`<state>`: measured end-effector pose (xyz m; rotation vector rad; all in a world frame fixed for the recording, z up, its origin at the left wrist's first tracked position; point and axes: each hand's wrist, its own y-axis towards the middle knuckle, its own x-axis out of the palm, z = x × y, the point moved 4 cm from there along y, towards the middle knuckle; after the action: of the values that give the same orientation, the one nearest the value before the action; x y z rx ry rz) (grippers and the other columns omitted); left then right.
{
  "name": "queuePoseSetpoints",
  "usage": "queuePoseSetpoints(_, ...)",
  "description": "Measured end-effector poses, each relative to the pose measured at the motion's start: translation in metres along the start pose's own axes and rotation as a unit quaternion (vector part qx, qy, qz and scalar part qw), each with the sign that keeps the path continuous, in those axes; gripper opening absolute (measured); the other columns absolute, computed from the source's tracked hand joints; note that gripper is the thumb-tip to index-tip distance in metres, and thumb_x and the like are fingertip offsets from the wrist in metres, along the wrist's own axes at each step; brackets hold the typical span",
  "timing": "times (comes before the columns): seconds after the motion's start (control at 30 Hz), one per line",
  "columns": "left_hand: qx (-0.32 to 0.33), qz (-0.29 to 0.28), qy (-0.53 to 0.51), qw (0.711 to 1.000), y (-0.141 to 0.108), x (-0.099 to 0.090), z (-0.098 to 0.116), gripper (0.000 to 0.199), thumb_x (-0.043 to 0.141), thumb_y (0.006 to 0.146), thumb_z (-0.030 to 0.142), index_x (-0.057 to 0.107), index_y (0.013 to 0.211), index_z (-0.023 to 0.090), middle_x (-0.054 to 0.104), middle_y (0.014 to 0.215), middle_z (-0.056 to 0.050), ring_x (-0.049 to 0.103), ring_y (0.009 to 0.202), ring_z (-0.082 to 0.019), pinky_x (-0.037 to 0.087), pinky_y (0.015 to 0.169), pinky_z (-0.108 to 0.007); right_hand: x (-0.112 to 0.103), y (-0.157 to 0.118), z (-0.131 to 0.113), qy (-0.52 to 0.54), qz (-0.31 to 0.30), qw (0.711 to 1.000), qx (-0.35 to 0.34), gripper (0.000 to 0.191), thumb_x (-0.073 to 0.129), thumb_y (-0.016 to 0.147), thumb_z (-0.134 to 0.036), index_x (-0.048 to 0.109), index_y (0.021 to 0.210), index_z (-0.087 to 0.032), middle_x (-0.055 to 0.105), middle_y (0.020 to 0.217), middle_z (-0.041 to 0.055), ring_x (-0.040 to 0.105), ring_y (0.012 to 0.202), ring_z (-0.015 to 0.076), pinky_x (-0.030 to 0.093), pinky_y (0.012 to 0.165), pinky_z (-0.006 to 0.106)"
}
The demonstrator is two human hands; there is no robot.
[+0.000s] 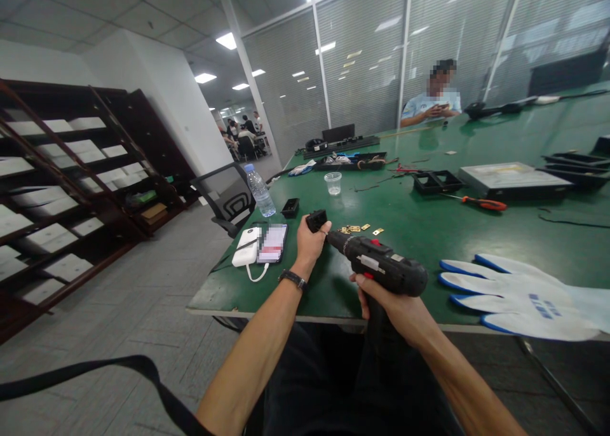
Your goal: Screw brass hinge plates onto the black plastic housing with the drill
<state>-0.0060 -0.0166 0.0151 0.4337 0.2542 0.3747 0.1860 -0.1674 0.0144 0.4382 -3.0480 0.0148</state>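
The left hand point(312, 240), with a dark-strapped watch point(292, 279) at its wrist, holds a small black open-sectioned box point(316, 220) closely between thumb and fingers above the near part of the green-topped table point(414, 223), toward its near left corner. The right hand point(388, 299) is wrapped around the handle of a black cordless drill point(381, 264) with red accents, held over the near edge, its chuck pointing left at the box. The drill tip is at the left thumb; whether it touches the box cannot be told. Several flat brass-coloured plates point(365, 227) lie loose on the table just beyond the chuck. Toward the left edge stand a clear water bottle point(260, 191) with a blue cap and a small black plastic tray point(290, 207); nearer the near left corner, a white power bank point(246, 246) lies beside a phone point(272, 243), a white cable looping in front. A clear plastic cup point(333, 183) stands farther in. A white knit glove point(524, 299) with blue-edged fingers lies along the near edge, right of the drill. Beyond it lies an orange-handled screwdriver point(483, 203). A person point(431, 109) in a light blue top sits at the far edge.
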Motion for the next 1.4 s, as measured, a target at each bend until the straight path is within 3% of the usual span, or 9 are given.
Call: queuePoseSetpoints(1.4, -0.016, -0.004, -0.024, 1.0, 0.0009, 0.0007, -0.0062, 0.037, 0.083, 0.072, 0.037, 0.065, 0.097, 0.018, 0.069, 0.095, -0.005, 0.062, 0.087, -0.018, 0.05, 0.085, -0.031, -0.0002, 0.0007, 0.0033, 0.009, 0.0, 1.0, -0.013, 0.045, 0.064, 0.089, -0.059, 0.062, 0.068, -0.019, 0.063, 0.062, 0.004, 0.06, 0.058, 0.0164, 0.048, 0.059, 0.03)
